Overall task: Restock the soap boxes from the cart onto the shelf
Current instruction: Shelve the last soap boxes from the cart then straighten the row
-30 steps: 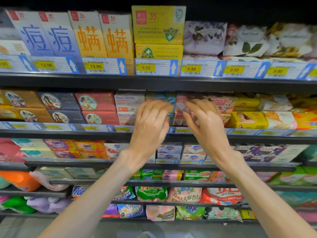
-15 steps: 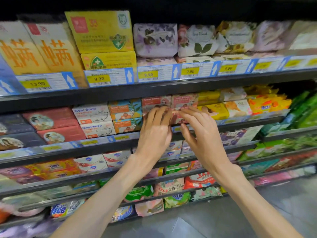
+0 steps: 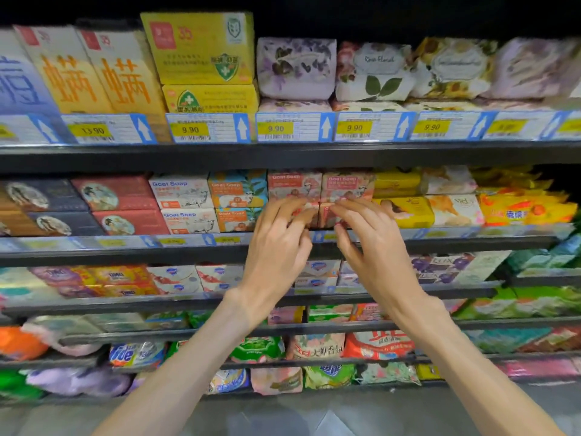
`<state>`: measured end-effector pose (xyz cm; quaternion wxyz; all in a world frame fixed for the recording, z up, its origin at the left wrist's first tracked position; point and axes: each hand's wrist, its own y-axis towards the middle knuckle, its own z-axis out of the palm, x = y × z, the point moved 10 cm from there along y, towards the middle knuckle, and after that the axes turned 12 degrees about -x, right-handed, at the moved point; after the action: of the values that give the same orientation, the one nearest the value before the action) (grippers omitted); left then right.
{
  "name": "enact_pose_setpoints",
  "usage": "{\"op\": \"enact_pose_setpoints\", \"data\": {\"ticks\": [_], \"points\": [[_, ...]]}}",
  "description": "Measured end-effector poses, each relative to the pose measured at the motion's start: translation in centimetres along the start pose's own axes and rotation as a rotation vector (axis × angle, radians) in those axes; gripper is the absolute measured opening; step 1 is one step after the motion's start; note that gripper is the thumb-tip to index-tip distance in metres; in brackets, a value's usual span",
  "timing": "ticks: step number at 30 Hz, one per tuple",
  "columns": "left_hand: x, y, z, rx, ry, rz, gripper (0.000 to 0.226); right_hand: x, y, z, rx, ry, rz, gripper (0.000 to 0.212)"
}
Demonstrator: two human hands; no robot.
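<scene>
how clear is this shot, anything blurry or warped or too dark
Head view: the middle is fairly sharp, with both hands, left and right, at the pink Goat Soap boxes; edges and lower shelves smear; the wide lens bows the shelf rails; the top is black.

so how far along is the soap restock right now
The pink soap boxes already sit two high on the second shelf, beside full stacks of white and orange ones. In hand: the left hand and right hand have fingertips on the lower pink boxes, apparently squaring them up, gripping nothing. The cart is out of view, so what is left cannot be told.
</scene>
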<state>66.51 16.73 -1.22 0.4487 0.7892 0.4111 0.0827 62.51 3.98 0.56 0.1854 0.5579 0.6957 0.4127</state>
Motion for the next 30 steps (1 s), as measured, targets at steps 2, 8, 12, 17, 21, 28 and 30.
{"op": "enact_pose_setpoints", "data": {"ticks": [2,8,12,17,21,28,30], "points": [[0.8,0.3,-1.5,-0.075,0.048,-0.011,0.033,0.0,0.6,0.2,-0.011,0.005,-0.032,0.030],[3.8,3.0,-3.1,-0.122,0.303,-0.074,0.031,0.1,3.6,1.3,-0.053,-0.143,-0.018,0.031],[4.6,4.0,-2.5,-0.097,0.333,-0.026,0.018,-1.2,5.3,3.9,0.047,-0.252,0.038,0.030],[6.2,5.7,-0.5,0.176,0.448,-0.236,0.034,-0.9,7.2,5.8,0.152,-0.262,0.105,0.035],[7.2,5.6,0.3,0.197,0.458,-0.267,0.046,-1.2,7.3,5.9,0.179,-0.287,0.108,0.034],[7.4,5.6,0.2,0.127,0.479,-0.236,0.045,-1.5,7.3,6.1,0.229,-0.248,0.116,0.037],[7.5,5.3,0.4,0.159,0.470,-0.265,0.039,-1.4,7.3,6.0,0.248,-0.253,0.114,0.038]]}}
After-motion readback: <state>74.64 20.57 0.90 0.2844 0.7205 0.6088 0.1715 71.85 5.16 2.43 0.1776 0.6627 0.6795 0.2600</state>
